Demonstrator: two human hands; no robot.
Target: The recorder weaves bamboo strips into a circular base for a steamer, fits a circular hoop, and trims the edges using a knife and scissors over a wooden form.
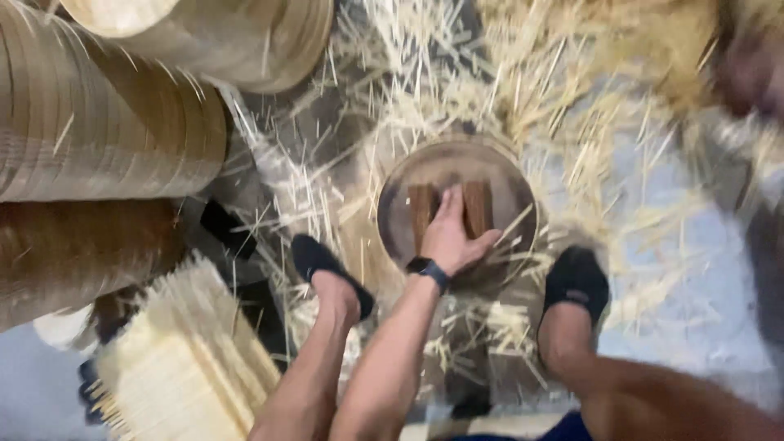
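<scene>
My left hand (451, 235), with a dark watch on the wrist, reaches down onto a round wooden chopping block (400, 192) on the floor. Two upright brown wooden blocks stand on it: the left block (420, 211) and the right block (479, 206). My fingers lie between them and my thumb wraps the near side of the right block. A blurred reddish shape (751, 73) at the top right edge may be my right hand; its fingers are not readable. My feet in black shoes (327, 265) (577, 282) stand on either side of the round block.
Pale bamboo splinters (457, 73) litter the floor around the block. Stacks of round bamboo hoops (90, 122) stand at the left and top. A bundle of cut pale sticks (180, 359) lies at the lower left. Grey floor (694, 269) shows at the right.
</scene>
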